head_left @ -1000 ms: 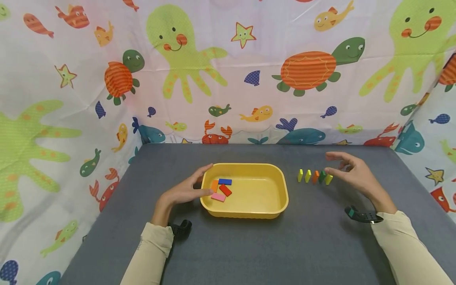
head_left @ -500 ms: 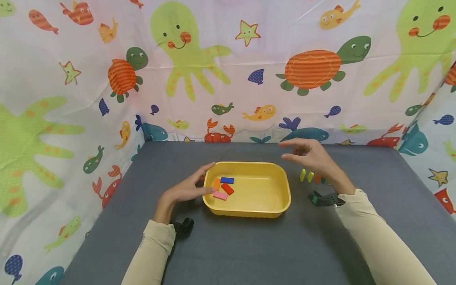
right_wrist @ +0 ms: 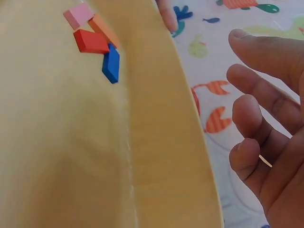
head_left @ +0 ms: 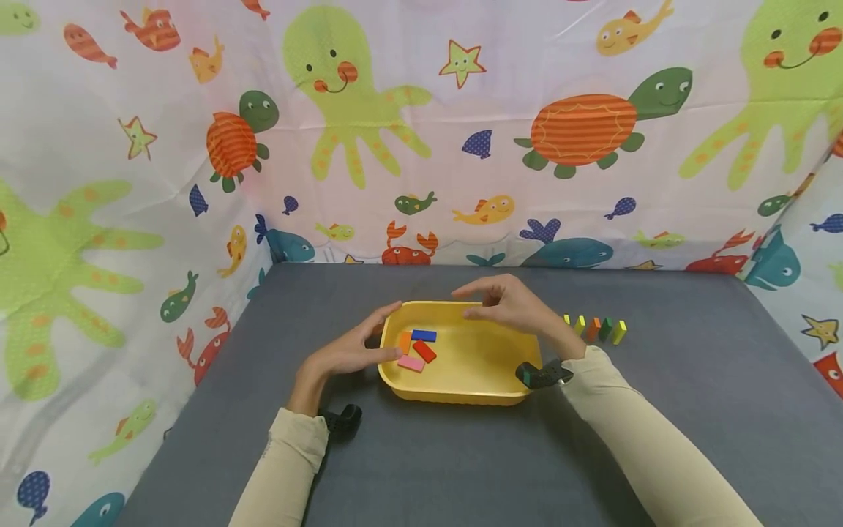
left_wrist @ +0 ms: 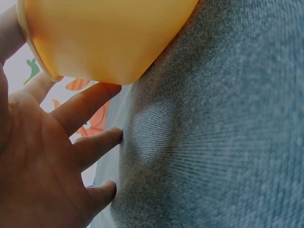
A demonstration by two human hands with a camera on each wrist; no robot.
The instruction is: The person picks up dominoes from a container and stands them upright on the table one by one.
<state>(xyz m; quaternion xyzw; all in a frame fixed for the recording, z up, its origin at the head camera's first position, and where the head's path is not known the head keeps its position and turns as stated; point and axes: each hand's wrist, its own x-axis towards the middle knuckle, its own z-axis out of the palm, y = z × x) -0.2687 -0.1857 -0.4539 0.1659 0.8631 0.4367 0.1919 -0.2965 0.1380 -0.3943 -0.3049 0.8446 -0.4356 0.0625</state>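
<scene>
Touching, with spread left hand [head_left: 342, 354], the left end of a shallow yellow plastic tub [head_left: 477, 359], multicoloured rectangular blocks [head_left: 424, 351] inside; holding nothing in loosely bent right hand [head_left: 510, 304] over its far side. Could topple upright yellow, orange and green blocks [head_left: 593, 329], right of tub, by swinging beige sleeve [head_left: 635, 417] low.

Left hand [head_left: 344, 353], fingers spread, right hand [head_left: 512, 303] raised, fingers loosely bent, forearms [head_left: 279, 468] angled inward
</scene>
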